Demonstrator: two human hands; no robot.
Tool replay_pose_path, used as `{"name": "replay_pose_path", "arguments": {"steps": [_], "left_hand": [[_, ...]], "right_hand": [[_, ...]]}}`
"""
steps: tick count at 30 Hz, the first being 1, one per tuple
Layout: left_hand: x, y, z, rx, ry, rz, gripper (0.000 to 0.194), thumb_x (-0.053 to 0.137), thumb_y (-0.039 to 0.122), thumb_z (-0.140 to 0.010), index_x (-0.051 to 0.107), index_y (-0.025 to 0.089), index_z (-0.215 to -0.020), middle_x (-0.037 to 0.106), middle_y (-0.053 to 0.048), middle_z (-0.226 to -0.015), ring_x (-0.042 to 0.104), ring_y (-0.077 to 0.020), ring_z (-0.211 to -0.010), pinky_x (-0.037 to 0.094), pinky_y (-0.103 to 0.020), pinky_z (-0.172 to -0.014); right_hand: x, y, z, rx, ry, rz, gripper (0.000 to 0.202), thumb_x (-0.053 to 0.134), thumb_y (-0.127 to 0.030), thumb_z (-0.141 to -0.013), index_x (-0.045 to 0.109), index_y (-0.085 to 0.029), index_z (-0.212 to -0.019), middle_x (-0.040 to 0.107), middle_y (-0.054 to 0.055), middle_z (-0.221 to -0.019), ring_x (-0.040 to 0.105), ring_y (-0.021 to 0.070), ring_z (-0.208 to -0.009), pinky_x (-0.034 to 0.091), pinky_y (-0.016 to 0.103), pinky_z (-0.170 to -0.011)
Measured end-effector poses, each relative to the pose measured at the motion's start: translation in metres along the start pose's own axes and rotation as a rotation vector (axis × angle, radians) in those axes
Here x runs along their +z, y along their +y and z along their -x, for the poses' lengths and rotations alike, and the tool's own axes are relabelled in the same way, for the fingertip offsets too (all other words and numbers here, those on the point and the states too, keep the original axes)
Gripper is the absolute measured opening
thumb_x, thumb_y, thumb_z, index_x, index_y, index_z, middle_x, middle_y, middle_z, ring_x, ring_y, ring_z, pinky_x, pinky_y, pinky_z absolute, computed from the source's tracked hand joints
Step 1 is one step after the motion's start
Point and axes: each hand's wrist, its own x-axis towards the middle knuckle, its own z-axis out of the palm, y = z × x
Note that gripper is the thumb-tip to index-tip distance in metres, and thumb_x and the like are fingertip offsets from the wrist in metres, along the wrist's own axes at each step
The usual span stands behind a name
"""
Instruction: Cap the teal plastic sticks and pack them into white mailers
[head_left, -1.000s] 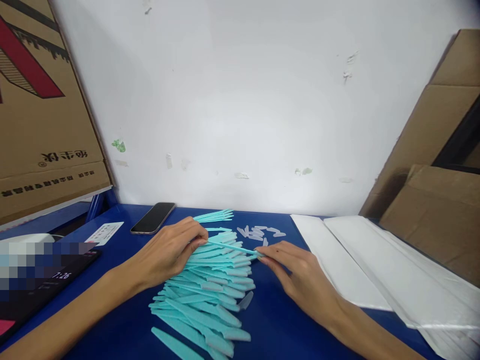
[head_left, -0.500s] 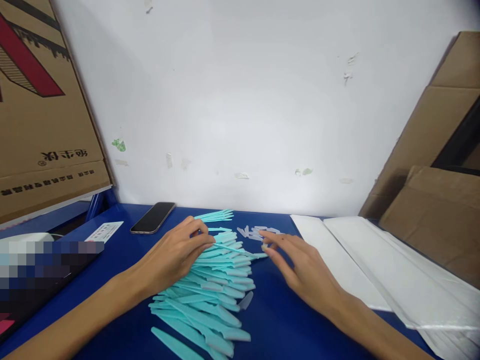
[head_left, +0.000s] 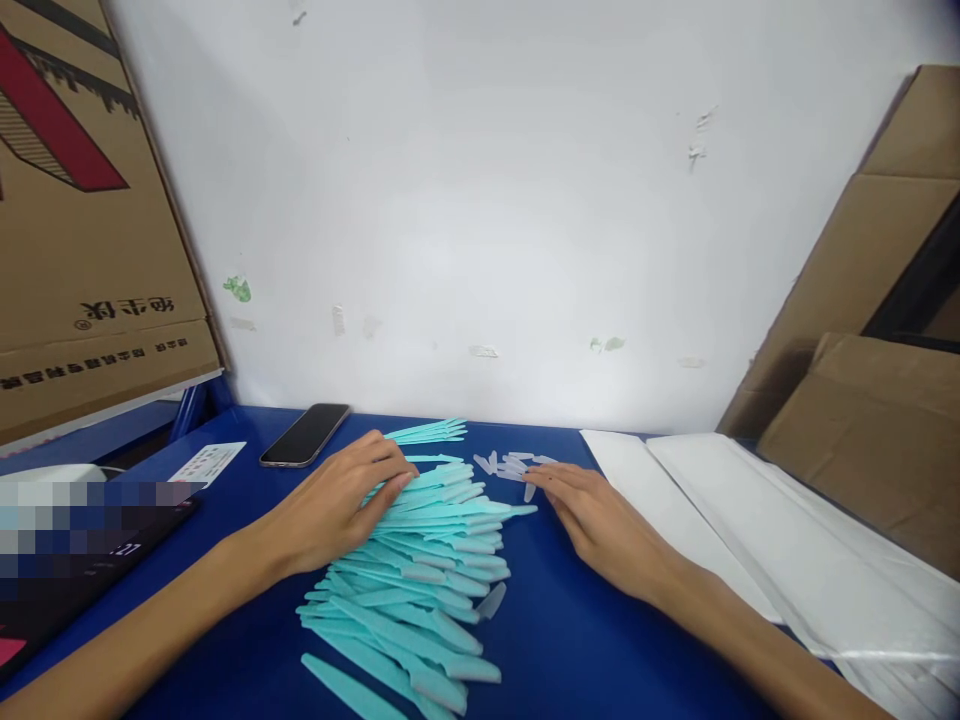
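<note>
Many slim turquoise pieces [head_left: 420, 600] with paler ends lie in a long overlapping pile on the blue table [head_left: 570, 660]. My left hand [head_left: 352, 500] rests at the upper left of this pile, thumb and fingers bent together at the turquoise pieces; whether it grips one is hard to make out. Small translucent caps [head_left: 511, 466] are scattered to the right of the pile's top. My right hand [head_left: 600, 520] touches these caps, its fingertips close together near one; what they hold is too small to tell. A single translucent cap [head_left: 492, 601] lies beside the pile.
A smaller turquoise bundle [head_left: 431, 432] lies near the wall. At left are a phone [head_left: 306, 436], a printed card [head_left: 210, 463] and a dark, partly blurred device [head_left: 82, 580]. White sleeves [head_left: 750, 520] lie at right. Cardboard [head_left: 82, 240] stands on both sides.
My left hand has moved slightly left, away from a turquoise piece now lying on the pile. My right hand's fingers have come closer together over the translucent caps.
</note>
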Motion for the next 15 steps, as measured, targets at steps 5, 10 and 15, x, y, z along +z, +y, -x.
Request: {"name": "replay_pose_path", "arguments": {"steps": [5, 10, 15], "left_hand": [[0.008, -0.031, 0.001, -0.132, 0.081, -0.044, 0.037, 0.035, 0.037, -0.107, 0.067, 0.019, -0.112, 0.065, -0.009, -0.11, 0.059, -0.024, -0.103, 0.047, -0.04, -0.093], [0.011, -0.056, 0.003, -0.165, 0.07, -0.093, 0.04, 0.037, 0.04, -0.105, 0.069, 0.019, -0.115, 0.065, -0.01, -0.111, 0.064, -0.0231, -0.099, 0.054, -0.033, -0.082], [0.014, -0.066, 0.003, -0.155, 0.035, -0.131, 0.043, 0.036, 0.042, -0.104, 0.07, 0.02, -0.116, 0.065, -0.01, -0.114, 0.066, -0.0231, -0.099, 0.054, -0.033, -0.084]], "right_hand": [[-0.003, -0.002, -0.001, 0.002, -0.049, 0.038, 0.041, 0.041, -0.01, -0.097, 0.066, -0.02, -0.129, 0.071, 0.008, -0.128, 0.064, 0.0267, -0.121, 0.052, 0.049, -0.103], [-0.009, -0.006, -0.003, 0.06, -0.044, 0.061, 0.037, 0.042, -0.015, -0.099, 0.07, -0.021, -0.122, 0.076, 0.008, -0.116, 0.072, 0.0285, -0.105, 0.055, 0.047, -0.093], [-0.012, -0.006, -0.005, 0.142, -0.053, 0.066, 0.029, 0.05, -0.026, -0.1, 0.071, -0.024, -0.12, 0.08, 0.006, -0.103, 0.074, 0.03, -0.092, 0.058, 0.043, -0.078]]}}
